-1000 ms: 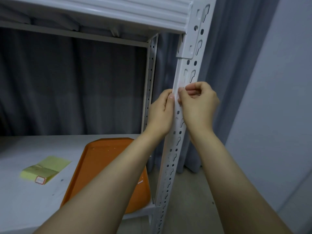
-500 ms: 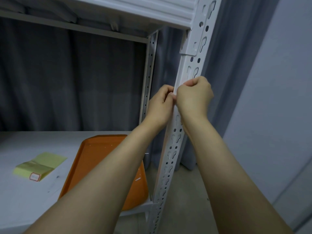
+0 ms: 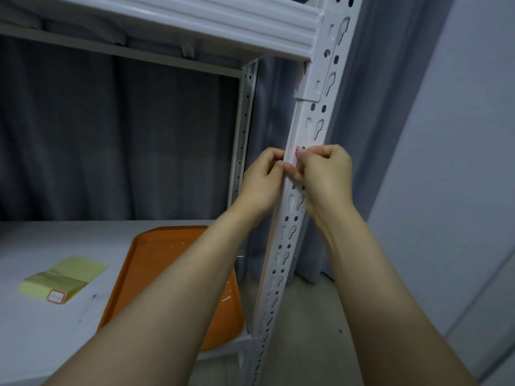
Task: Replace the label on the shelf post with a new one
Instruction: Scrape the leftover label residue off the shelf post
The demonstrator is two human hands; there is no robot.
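Observation:
A white perforated shelf post (image 3: 287,246) runs up the middle right of the view. On its front edge sits a small white label with a red border (image 3: 296,157), mostly hidden by fingers. My right hand (image 3: 324,174) pinches the label from the right side of the post. From the left, my left hand (image 3: 263,182) has its fingers curled against the post's edge, the fingertips meeting the label's lower part. A second red-bordered label (image 3: 56,296) lies on a yellow backing sheet (image 3: 64,277) on the lower shelf at the left.
An orange tray (image 3: 156,260) lies on the white lower shelf (image 3: 41,335) under my left forearm. The upper shelf beam (image 3: 195,20) crosses the top. Grey curtains hang behind, and a pale wall (image 3: 459,162) stands at the right.
The view has shifted slightly. A red edge of the label now shows above my right fingertips; both hands stay at the same spot on the post.

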